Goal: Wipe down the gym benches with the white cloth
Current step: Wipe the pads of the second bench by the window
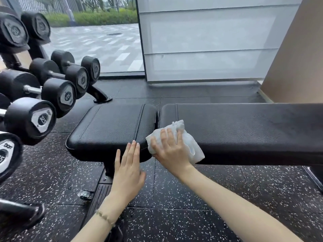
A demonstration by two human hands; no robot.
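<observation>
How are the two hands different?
The right hand presses a white cloth onto the bench, fingers spread; the left hand holds nothing, fingers straight and close together. The left hand's wrist wears a thin bracelet; the right hand's wrist is bare. Both reach to the bench's near edge.

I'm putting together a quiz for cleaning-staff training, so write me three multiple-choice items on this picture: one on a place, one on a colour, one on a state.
1. Where does the white cloth lie?
A. on the long bench pad, beside the gap
B. in the middle of the short bench pad
C. draped over the left hand

2. What colour is the short bench pad?
A. red
B. black
C. blue

3. How is the left hand?
A. clenched in a fist
B. pinching the white cloth
C. flat, fingers straight, at the short bench pad's near edge

Answers:
1 A: the right hand presses it onto that pad's near corner.
2 B: both pads are black.
3 C: its straight fingertips meet the pad's edge.
</observation>
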